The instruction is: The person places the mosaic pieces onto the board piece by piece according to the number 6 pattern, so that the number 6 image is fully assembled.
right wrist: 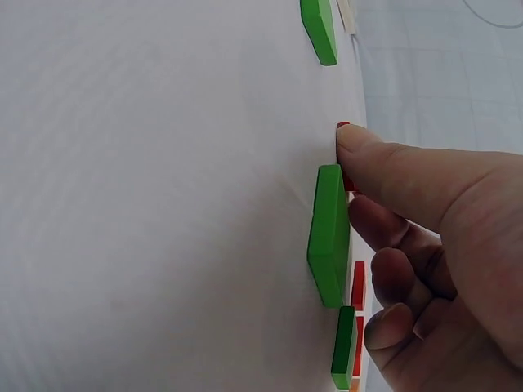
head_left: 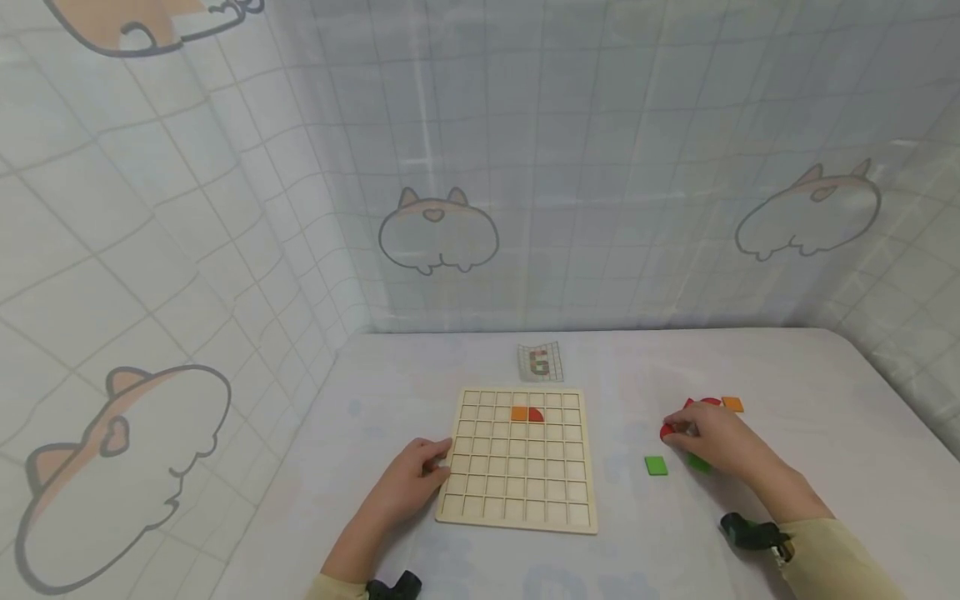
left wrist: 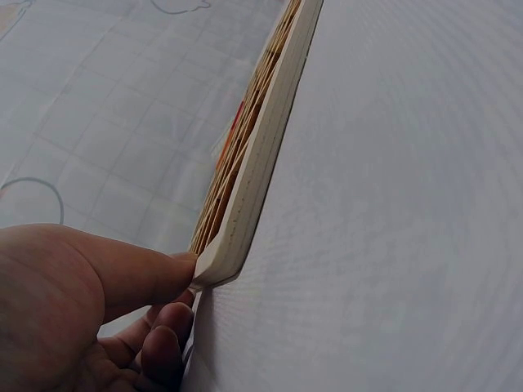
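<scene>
My left hand (head_left: 411, 482) holds the left edge of a pale wooden grid board (head_left: 517, 492). In the left wrist view its thumb lies against the board's corner, with the other fingers bent below. On the board, an orange square tile (head_left: 519, 413) sits beside a red quarter-round tile (head_left: 536, 414) in an upper row. Off to the right, my right hand (head_left: 716, 437) pinches a red tile (head_left: 666, 431) with rounded edge, mostly covered by the thumb in the right wrist view. Close by that hand are a green tile (right wrist: 329, 237) and a second green tile (right wrist: 345, 347).
A small card (head_left: 540, 362) with a gridded coloured pattern lies behind the board. Between board and right hand is a green square tile (head_left: 656, 466). Past the right hand lie red tiles (head_left: 710, 402) and an orange tile (head_left: 732, 404). A curtain-like wall (head_left: 585, 167) closes the back.
</scene>
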`<state>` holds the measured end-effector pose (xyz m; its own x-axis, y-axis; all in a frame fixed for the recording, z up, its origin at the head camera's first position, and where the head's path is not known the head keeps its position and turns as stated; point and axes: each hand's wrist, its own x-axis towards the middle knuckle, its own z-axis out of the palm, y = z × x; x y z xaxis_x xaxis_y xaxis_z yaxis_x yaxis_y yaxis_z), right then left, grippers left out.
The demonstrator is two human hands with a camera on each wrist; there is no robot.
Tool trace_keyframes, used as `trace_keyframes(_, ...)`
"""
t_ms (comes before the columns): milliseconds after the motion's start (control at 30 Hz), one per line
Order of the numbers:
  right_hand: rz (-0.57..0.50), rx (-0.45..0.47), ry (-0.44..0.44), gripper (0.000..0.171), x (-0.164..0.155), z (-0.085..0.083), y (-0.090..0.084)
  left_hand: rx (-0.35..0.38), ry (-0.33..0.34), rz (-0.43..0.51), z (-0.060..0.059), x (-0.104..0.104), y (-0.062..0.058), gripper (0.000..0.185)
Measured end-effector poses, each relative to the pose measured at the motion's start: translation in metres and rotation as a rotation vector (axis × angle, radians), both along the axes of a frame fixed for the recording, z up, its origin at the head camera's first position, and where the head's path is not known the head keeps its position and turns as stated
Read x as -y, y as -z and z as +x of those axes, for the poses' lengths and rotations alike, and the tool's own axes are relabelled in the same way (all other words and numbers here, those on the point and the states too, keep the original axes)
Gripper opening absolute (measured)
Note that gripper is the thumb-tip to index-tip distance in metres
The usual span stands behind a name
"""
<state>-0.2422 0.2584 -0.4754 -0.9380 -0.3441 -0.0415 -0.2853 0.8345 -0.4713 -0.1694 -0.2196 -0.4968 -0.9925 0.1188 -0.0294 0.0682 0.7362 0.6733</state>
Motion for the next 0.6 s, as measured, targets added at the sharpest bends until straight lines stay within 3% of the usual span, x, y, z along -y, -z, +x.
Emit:
trace_keyframes(233,-0.008,-0.024,-0.035,0.024,-0.0007,-0.0003,-0.0013,0.009,-0.004,0.012,0.0011,-0.0008,-0.0023,0.045)
trace_keyframes(433,0.007,-0.114,-0.118,0.011,-0.0008,-0.0017,0.0013,0.004,-0.009,-0.001,0.0009,-0.0009,-0.0016,0.045)
trace_keyframes(600,0.048,-0.176,-0.138,0.014,0.0000,-0.0019,0.0045,0.000,-0.014,-0.009,0.0010,-0.0009,-0.0008,0.045)
